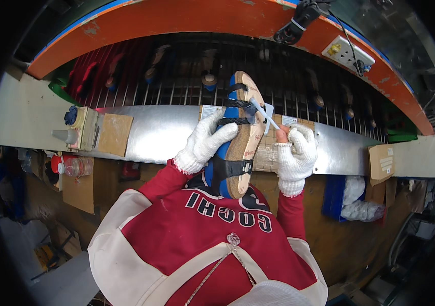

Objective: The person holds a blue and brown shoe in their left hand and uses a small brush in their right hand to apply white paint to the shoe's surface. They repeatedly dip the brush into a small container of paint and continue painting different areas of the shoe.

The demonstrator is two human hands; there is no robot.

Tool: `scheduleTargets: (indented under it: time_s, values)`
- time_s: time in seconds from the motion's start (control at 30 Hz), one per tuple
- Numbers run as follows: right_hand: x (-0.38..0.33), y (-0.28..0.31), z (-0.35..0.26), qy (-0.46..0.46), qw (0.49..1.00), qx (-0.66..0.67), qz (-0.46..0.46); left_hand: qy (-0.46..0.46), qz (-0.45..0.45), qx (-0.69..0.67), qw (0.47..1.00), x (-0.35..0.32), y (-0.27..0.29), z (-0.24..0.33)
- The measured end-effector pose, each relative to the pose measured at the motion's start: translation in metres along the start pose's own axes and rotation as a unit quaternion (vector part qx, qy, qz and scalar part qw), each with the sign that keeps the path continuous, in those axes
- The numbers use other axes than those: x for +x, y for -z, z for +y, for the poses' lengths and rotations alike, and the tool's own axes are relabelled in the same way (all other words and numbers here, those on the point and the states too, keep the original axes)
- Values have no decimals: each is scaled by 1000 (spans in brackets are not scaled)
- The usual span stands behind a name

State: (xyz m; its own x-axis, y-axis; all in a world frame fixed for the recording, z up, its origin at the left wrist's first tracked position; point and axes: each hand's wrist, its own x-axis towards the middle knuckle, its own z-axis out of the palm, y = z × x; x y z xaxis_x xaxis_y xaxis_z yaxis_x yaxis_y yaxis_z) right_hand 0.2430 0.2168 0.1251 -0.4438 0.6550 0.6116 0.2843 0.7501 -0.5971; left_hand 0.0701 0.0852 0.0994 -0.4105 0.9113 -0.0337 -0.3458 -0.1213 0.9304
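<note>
My left hand (202, 142), in a white knit glove, grips a sandal sole (245, 143) on a blue shoe last, tilted with its underside facing right. Black straps wrap over the cork-coloured edge onto the underside. My right hand (298, 155), also gloved but with a bare fingertip showing, pinches the lower end of a thin whitish stick, perhaps a small brush (267, 114). The stick's upper end meets the sole near the middle straps. A pale translucent flap stands beside it; I cannot tell whether it belongs to the stick.
Beyond the metal ledge (151, 127), several shoes on lasts sit on a dark rod conveyor under an orange frame (176, 19). A bottle with a nozzle (65, 135) and cardboard stand left. A carton (382, 162) and a blue bin (333, 198) are at right.
</note>
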Motion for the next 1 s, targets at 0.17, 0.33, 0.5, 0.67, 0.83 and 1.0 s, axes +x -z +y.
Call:
scheduleTargets:
  time_s: [0.17,0.33,0.5,0.67,0.83,1.0]
  values:
    - [19,-5,-1,22,999,-22,8,2,7,98,995,-1,5,7]
    - [44,-6,-2,75,995,-71,8,-13,9,141,990,-4,11,8]
    - [54,-7,6,61,997,35,-31,-17,34,94,995,-2,12,8]
    - [47,-3,11,56,995,33,-78,14,7,25,1000,0,14,21]
    - [39,-1,13,90,993,12,-81,37,14,19,999,1,12,32]
    - [32,1,15,98,991,23,-84,28,24,-4,999,0,11,30]
